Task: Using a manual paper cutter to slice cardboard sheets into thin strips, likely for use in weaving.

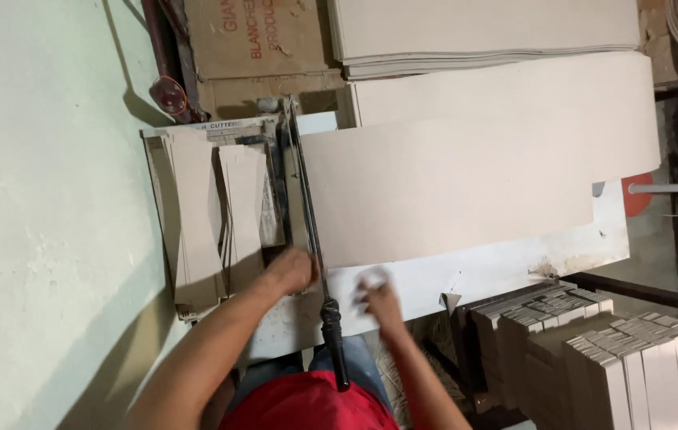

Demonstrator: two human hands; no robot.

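Left hand [291, 271] curled shut, pressing on the near end of the cutter [275, 199] just beside the blade arm [307, 207], likely to steady the bed. Right hand [376, 296] blurred on the surface's [514, 267] near edge; grip cannot be told. It sits just short of the sheet [450, 199], which lies flat across the surface with its left edge against the blade line. Blade arm lies down, its black handle [335, 342] pointing toward the person. Cut strips [195, 215] lie on the cutter's left side, where offcuts fall. Stacked cardboard pieces [633, 350] stand past the surface's near right edge.
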